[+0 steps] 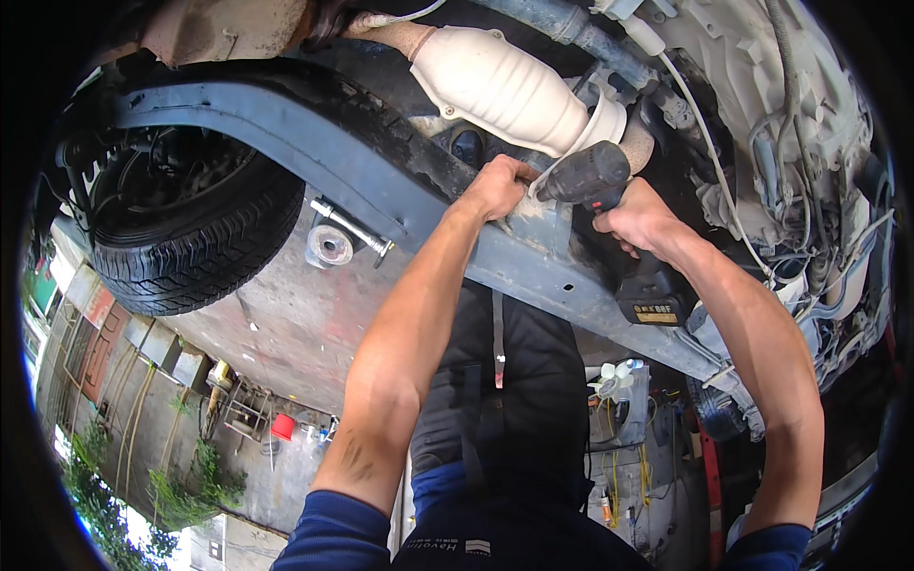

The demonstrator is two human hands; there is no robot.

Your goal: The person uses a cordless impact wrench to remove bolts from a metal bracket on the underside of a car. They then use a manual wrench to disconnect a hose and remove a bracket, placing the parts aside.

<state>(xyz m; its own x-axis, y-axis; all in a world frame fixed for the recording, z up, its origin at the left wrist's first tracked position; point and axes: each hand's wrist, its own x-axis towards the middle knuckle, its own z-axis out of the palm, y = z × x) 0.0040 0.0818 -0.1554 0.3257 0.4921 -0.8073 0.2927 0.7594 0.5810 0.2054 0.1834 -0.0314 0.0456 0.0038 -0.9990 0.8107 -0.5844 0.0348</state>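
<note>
The person's right hand (638, 219) is closed firmly around the handle of a dark cordless power driver (586, 174), whose nose points leftward, above the blue-grey frame rail (533, 269) and just below the pale exhaust cover (500, 86). The left hand (497, 190) is bent beside this nose; whether its fingers pinch something, one cannot tell.

We see a red container (282, 426) near the edge of the concrete floor (295, 333), green plants (195, 483) beyond it, a black tire (205, 255).
</note>
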